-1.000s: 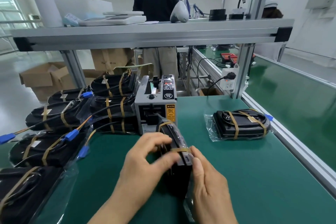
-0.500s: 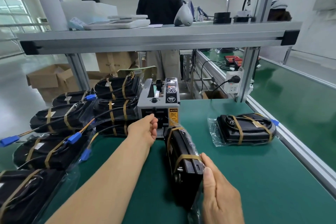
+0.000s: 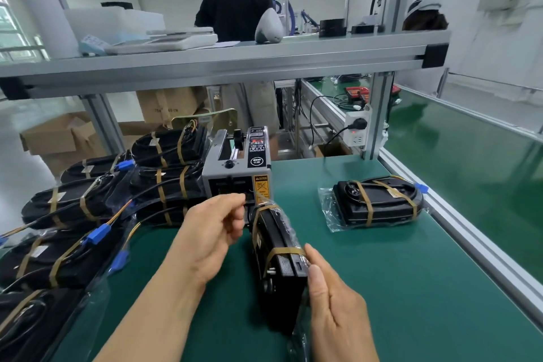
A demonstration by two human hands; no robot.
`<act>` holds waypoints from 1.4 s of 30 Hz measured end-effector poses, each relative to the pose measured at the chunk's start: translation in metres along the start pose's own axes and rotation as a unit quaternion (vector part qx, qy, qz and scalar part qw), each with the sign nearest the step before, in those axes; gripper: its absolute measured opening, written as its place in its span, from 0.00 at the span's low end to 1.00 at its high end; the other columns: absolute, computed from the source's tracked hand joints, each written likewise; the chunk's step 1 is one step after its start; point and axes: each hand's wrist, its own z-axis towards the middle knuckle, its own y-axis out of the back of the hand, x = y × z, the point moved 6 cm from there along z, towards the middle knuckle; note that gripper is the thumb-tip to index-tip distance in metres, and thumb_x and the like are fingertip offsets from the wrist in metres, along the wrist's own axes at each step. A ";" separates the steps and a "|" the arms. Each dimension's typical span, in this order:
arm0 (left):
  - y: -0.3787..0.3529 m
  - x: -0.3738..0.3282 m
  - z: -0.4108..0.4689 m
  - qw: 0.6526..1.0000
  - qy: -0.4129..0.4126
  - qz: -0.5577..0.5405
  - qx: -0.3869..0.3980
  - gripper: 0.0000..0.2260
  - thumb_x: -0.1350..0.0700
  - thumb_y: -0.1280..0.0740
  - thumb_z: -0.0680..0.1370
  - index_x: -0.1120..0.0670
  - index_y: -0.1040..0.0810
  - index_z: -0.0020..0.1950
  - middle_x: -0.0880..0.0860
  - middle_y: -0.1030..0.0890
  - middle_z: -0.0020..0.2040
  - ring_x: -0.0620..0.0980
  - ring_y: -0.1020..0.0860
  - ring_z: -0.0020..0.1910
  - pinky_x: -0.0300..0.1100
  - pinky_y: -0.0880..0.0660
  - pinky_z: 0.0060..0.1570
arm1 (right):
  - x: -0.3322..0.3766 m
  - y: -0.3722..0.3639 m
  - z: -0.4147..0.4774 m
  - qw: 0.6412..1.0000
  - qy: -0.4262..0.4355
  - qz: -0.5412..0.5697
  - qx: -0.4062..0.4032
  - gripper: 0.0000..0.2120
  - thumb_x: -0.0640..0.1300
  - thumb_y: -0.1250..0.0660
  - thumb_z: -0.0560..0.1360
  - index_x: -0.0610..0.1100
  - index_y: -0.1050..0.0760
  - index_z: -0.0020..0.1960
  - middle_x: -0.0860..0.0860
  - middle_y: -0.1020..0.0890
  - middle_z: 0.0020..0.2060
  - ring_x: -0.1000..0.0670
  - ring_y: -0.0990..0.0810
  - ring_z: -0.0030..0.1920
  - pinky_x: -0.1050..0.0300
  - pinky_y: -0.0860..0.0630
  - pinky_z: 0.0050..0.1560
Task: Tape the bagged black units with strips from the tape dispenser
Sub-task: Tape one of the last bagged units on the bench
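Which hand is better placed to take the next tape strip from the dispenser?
The left hand: its fingers sit at the tape dispenser outlet, while the right hand steadies the bagged unit.

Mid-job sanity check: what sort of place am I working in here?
Most likely a factory packing line. A tape dispenser sits on a green-matted workbench, taped bagged black units are stacked at the left, and what looks like a long green conveyor belt runs along the right.
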 end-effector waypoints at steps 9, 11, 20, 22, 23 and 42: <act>-0.037 -0.011 -0.063 0.924 -0.027 0.320 0.207 0.13 0.48 0.26 0.65 0.58 0.18 0.39 0.62 0.18 0.41 0.48 0.23 0.40 0.47 0.27 0.52 | 0.004 -0.004 -0.001 0.999 0.013 -0.007 0.039 0.27 0.62 0.49 0.74 0.59 0.28 0.69 0.69 0.26 0.60 0.83 0.34 0.55 0.81 0.38 0.57; -0.037 -0.006 -0.061 0.922 -0.013 0.327 0.207 0.11 0.50 0.26 0.65 0.57 0.18 0.37 0.57 0.18 0.37 0.46 0.23 0.38 0.43 0.26 0.48 | 0.007 -0.004 -0.001 0.999 0.022 -0.019 0.042 0.24 0.63 0.50 0.74 0.64 0.30 0.67 0.71 0.27 0.59 0.83 0.34 0.55 0.81 0.38 0.57; -0.036 -0.001 -0.054 0.917 -0.015 0.344 0.199 0.07 0.56 0.25 0.71 0.54 0.19 0.34 0.47 0.22 0.29 0.38 0.28 0.27 0.28 0.33 0.31 | 0.012 -0.005 -0.003 0.997 0.048 -0.031 0.055 0.14 0.62 0.49 0.75 0.74 0.35 0.59 0.81 0.31 0.52 0.83 0.35 0.55 0.80 0.37 0.59; -0.035 -0.001 -0.054 0.916 -0.021 0.353 0.191 0.10 0.52 0.24 0.67 0.57 0.19 0.35 0.49 0.21 0.31 0.42 0.27 0.31 0.34 0.31 0.37 | 0.014 -0.006 -0.004 0.997 0.052 -0.031 0.055 0.13 0.63 0.50 0.74 0.77 0.34 0.55 0.85 0.30 0.48 0.83 0.34 0.55 0.80 0.37 0.57; -0.034 -0.001 -0.054 0.914 -0.024 0.359 0.187 0.12 0.50 0.25 0.65 0.58 0.19 0.36 0.50 0.20 0.33 0.44 0.26 0.33 0.37 0.30 0.40 | 0.016 -0.007 -0.004 0.996 0.055 -0.031 0.057 0.13 0.63 0.49 0.75 0.80 0.34 0.53 0.87 0.30 0.46 0.82 0.33 0.55 0.81 0.37 0.56; -0.018 0.016 -0.059 0.934 -0.064 0.349 0.041 0.13 0.42 0.26 0.64 0.47 0.25 0.40 0.42 0.28 0.28 0.41 0.31 0.27 0.39 0.31 0.33 | 0.023 -0.009 -0.004 0.994 0.076 -0.050 0.061 0.19 0.59 0.48 0.78 0.88 0.39 0.52 0.90 0.33 0.46 0.82 0.31 0.54 0.82 0.37 0.52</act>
